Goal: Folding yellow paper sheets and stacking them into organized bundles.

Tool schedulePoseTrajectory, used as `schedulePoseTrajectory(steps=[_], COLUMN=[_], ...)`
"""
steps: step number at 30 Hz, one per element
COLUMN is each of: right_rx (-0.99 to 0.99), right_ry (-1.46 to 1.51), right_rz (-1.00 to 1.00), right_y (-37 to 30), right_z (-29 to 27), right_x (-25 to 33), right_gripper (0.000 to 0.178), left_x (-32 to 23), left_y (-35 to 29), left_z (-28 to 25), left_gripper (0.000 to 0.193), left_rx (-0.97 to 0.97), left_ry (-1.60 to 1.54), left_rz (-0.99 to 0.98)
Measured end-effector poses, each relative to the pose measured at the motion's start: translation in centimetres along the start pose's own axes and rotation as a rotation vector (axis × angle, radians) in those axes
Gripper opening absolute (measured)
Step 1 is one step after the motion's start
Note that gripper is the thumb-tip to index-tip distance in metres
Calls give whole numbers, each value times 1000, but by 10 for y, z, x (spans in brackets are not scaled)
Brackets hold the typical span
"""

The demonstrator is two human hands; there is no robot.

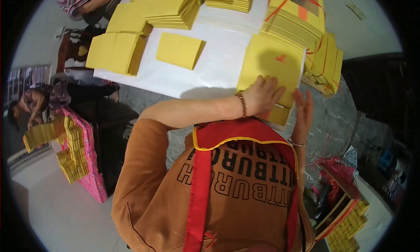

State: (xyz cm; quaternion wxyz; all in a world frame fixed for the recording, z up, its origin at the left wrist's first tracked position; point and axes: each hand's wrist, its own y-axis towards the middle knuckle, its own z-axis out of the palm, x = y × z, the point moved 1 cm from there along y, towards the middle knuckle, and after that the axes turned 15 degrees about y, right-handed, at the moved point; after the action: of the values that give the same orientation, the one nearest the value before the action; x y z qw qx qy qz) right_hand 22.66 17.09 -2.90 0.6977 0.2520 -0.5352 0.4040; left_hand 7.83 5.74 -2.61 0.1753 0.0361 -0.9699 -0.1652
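My left hand (pixel 264 96), with a beaded bracelet at its wrist, lies over a yellow paper sheet (pixel 258 62) at the near right corner of the table. Its fingers are stretched out and touch the paper. Beside the table's right edge, my right hand (pixel 302 114) is raised with its fingers apart, close to the paper's edge; I see nothing in it. A thin bangle is on that wrist. The sheet bears a small orange-red mark. Under my left hand, part of the paper's near end is hidden.
Folded yellow paper stacks (pixel 116 53) stand on the white table (pixel 210 42), with a smaller yellow stack (pixel 180 50) nearer the middle. Bundles tied with red string (pixel 295 16) are at the far right. At left, another person (pixel 37 99) handles yellow paper by a pink-covered table (pixel 89 160).
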Motion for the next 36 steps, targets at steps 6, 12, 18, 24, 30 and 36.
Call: schedulePoseTrajectory(steps=[6, 12, 18, 24, 30, 36], right_rx=[-276, -271, -261, -271, -312, -96], right_ry=[-94, -135, -200, -234, -262, -520], right_rz=[-298, -203, -158, -122, -119, -358], right_y=[4, -4, -4, -3, -4, 9], right_z=[7, -5, -2, -1, -6, -5], right_x=[0, -12, -20, -19, -17, -8], right_gripper=[50, 36, 28, 26, 24, 18], left_x=[46, 161, 200, 197, 191, 197], left_y=[20, -77, -178, -208, -201, -172], left_z=[-17, -19, 39, 90, 87, 69], left_gripper=[48, 50, 67, 72, 72, 59], left_rx=[223, -156, 138, 314, 571, 760], left_ry=[-431, -688, -17, 4, 59, 105], left_rz=[-172, -428, -483, -425, -337, -206])
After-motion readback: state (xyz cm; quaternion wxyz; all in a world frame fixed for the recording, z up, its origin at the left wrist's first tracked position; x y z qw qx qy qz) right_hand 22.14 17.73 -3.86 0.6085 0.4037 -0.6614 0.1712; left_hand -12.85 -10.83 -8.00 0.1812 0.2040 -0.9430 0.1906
